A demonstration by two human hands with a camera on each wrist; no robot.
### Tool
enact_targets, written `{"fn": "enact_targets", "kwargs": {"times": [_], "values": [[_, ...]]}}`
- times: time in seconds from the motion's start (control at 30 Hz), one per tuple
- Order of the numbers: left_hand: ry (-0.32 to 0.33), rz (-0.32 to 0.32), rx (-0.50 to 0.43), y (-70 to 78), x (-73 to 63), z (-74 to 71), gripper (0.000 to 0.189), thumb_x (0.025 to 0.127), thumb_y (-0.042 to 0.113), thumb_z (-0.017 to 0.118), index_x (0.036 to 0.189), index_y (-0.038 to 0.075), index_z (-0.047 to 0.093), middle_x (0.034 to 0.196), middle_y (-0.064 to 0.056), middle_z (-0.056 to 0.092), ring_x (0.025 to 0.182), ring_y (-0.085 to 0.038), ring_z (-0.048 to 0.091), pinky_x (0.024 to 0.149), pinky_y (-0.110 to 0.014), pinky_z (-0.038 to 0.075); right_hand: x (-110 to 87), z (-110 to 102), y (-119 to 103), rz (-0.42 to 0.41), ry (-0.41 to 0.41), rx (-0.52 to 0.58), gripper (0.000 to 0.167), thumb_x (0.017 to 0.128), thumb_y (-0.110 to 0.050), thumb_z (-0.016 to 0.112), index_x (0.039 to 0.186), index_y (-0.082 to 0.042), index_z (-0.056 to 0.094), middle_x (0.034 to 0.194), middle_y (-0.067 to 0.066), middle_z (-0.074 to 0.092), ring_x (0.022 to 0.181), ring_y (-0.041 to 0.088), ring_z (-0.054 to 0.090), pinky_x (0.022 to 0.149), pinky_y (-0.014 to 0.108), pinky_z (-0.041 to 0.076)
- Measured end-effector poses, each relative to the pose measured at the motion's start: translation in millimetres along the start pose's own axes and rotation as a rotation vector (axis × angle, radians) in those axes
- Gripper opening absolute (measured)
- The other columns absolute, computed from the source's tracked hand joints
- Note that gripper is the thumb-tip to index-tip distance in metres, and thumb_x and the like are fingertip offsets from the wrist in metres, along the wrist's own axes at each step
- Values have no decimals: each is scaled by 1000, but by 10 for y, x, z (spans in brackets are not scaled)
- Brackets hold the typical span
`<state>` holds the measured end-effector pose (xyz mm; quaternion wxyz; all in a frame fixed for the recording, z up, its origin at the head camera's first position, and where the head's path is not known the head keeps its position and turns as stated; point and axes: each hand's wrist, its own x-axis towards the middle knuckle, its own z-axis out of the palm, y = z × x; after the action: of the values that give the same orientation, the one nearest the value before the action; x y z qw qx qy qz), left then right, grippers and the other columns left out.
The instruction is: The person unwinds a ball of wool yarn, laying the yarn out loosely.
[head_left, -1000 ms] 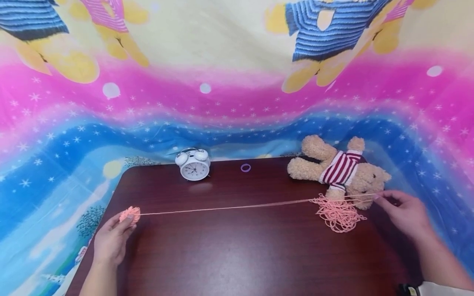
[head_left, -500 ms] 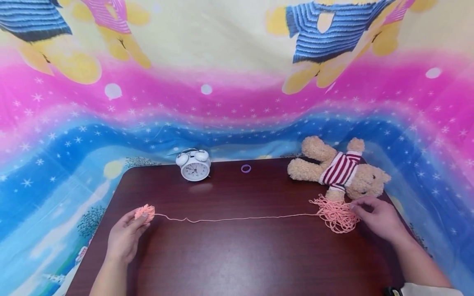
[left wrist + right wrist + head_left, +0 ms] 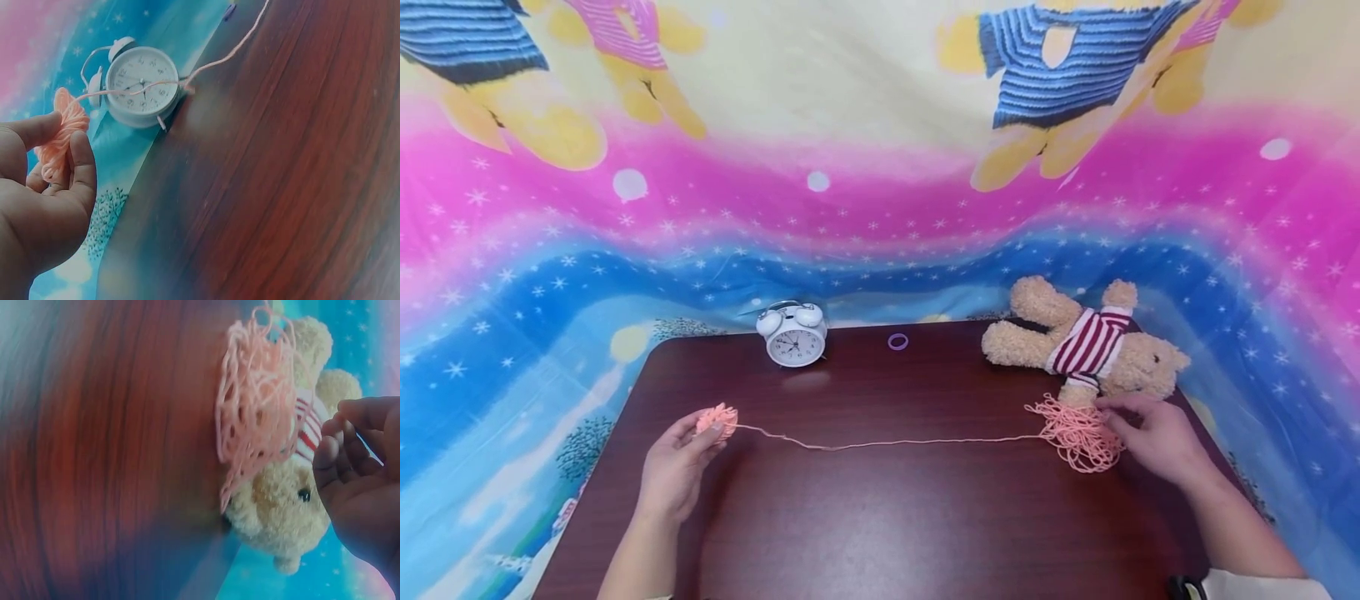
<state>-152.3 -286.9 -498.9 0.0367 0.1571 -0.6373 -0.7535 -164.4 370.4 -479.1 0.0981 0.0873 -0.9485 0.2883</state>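
Note:
My left hand [image 3: 673,471] pinches a small wound bundle of peach yarn [image 3: 64,132] between thumb and fingers, raised over the left part of the table. From it a slack strand [image 3: 880,442] runs across to a loose, tangled yarn pile [image 3: 1081,435] on the right. My right hand [image 3: 1157,437] is at the right edge of that pile, thumb and fingertips drawn together; it seems to pinch a thin strand, hard to make out in the right wrist view. Just behind the pile lies a teddy bear [image 3: 1090,343] in a striped shirt, its face partly covered by the right hand.
A white twin-bell alarm clock [image 3: 795,337] stands at the back left of the dark wooden table [image 3: 880,517]. Right of it lies a small purple ring [image 3: 898,342]. A printed cloth [image 3: 880,200] hangs behind and around the table.
My left hand has moved right with the yarn bundle. My right hand has come left from beside the bear's head to the pile. The taut strand has gone slack and sags.

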Motion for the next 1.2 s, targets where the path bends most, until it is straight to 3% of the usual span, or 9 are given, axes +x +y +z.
{"fn": "enact_targets", "kwargs": {"times": [0.13,0.33,0.5,0.6,0.9,1.2], "values": [[-9,4,7,-13,3,113,56,97,11,75,143,-5,46,104,5,72,89,-7,71,84,-22,60,38,76,-120,2,8,13,19,97,-14,72,115,-11,78,116,16,72,80,6,60,64,25,47],[-18,-13,20,-26,0,259,60,94,13,78,143,-3,46,105,4,74,91,-8,72,85,-23,60,148,270,-323,-30,28,95,19,97,-13,72,115,-11,78,103,6,73,77,10,60,62,26,49],[-29,-17,39,-55,-4,386,53,94,11,78,137,0,49,104,3,74,90,-9,72,86,-25,60,221,449,-484,16,-33,206,20,100,-15,70,118,-10,76,101,6,72,72,16,65,58,27,52],[-34,-14,40,-80,-12,454,47,95,8,77,133,-1,50,101,2,74,88,-10,72,86,-26,61,260,576,-574,23,-46,245,19,99,-15,71,117,-9,76,103,4,72,74,14,65,61,27,54],[-60,-18,-2,-115,-3,634,44,94,1,75,130,-3,51,101,0,73,92,-11,72,93,-34,59,398,895,-864,-76,-20,270,16,95,-9,75,111,-10,78,101,1,74,79,10,62,69,26,53],[-106,-5,-50,-149,-17,833,40,95,-6,69,131,-6,51,104,-4,72,95,-14,73,92,-31,60,489,1175,-1197,-84,-84,324,18,93,-8,76,111,-11,79,100,-4,73,80,11,63,70,26,54]]}}
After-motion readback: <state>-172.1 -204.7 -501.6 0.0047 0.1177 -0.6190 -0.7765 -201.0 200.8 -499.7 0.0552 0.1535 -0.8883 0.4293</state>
